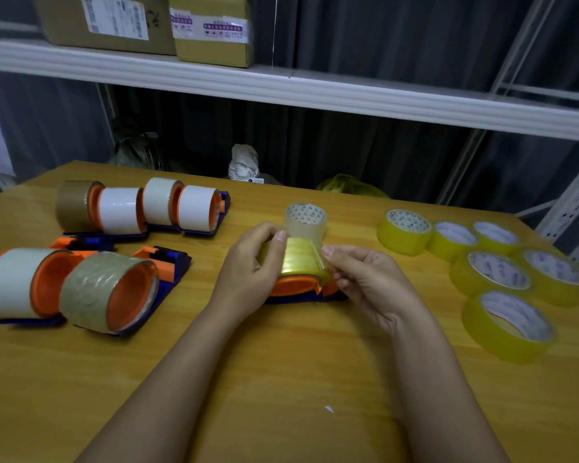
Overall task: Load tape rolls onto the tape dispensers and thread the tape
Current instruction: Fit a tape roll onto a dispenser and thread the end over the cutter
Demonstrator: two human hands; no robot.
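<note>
1. Wood-grain table (281,379) fills the lower frame, with a small white scrap (329,409) lying on it near the forearms; behind it hang dark curtains (365,155), and a white shelf (281,85) crosses the upper frame carrying cardboard boxes (147,25).
2. Six loose yellow tape rolls (492,275) lie flat at the right of the frame. At the left, loaded dispensers (107,262) in orange and blue lie in two rows, carrying white and brown rolls.
3. At centre, a blue-and-orange dispenser (301,289) holds a yellow tape roll (298,259). The left hand (248,272) grips the roll's left side, while the right hand (365,279) pinches its right edge. A clear tape roll (305,219) stands just behind, partly hidden by the fingers.
</note>
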